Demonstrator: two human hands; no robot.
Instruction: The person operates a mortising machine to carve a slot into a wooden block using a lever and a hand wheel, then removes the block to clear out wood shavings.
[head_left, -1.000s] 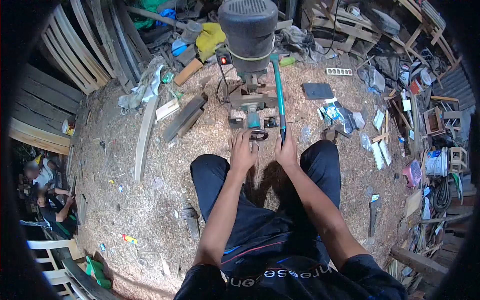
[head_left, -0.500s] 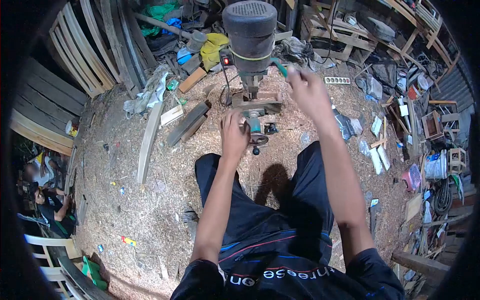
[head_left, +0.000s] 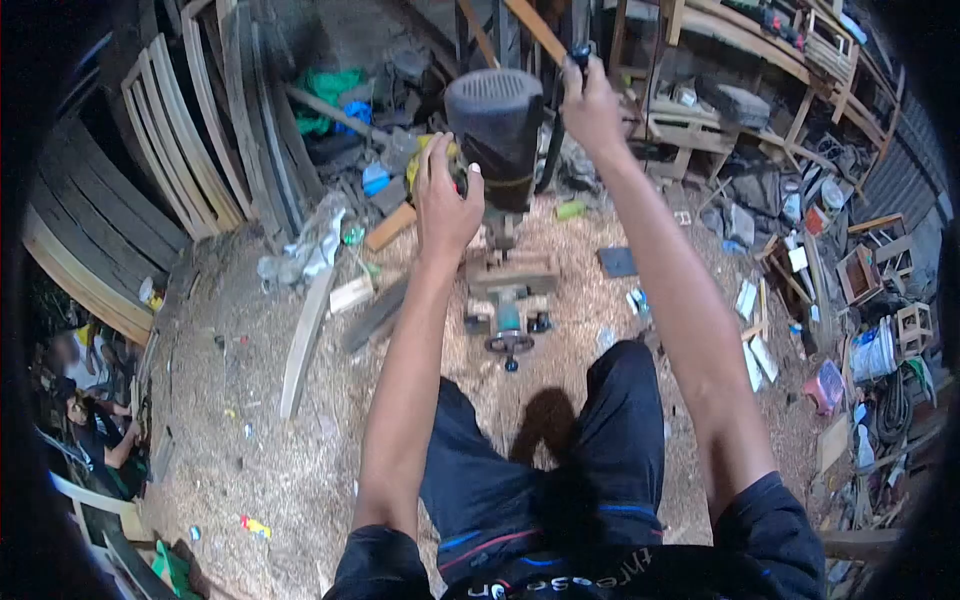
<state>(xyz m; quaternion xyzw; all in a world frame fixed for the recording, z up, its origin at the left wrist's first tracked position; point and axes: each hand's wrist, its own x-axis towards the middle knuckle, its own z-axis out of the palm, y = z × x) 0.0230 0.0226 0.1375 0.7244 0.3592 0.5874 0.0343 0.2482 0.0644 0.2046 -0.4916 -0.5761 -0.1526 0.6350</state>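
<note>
1. The right hand (head_left: 593,100) grasps the black grip (head_left: 580,50) of the machine's lever, fingers wrapped around it, above and to the right of the motor housing (head_left: 490,105).
2. The left hand (head_left: 447,200) is released, its fingers extended upward and its thumb apart from them. It sits at the left side of the motor housing; the overlap and blur leave it unclear whether the thumb actually touches it.
3. The upright machine (head_left: 503,235) stands on the floor in front of the person, between the two forearms, its dark motor housing uppermost.
4. Under its chuck, a wooden piece (head_left: 515,275) lies crosswise on the machine's lower part, directly above the teal vise body (head_left: 507,317).
5. A handwheel (head_left: 510,345) with a small dark knob (head_left: 512,365) faces the person, in front of the knees.
6. Wood shavings cover much of the floor (head_left: 245,400). Left of the machine lie a dark beam (head_left: 378,320), a pale block (head_left: 350,294) and a long curved plank (head_left: 305,345); to its right, a dark flat block (head_left: 617,262).
7. Yellow cloth (head_left: 416,168) shows just behind the left hand.
8. At the far left edge, another person in dark clothing (head_left: 100,440) sits near someone in a white top (head_left: 90,362).
</note>
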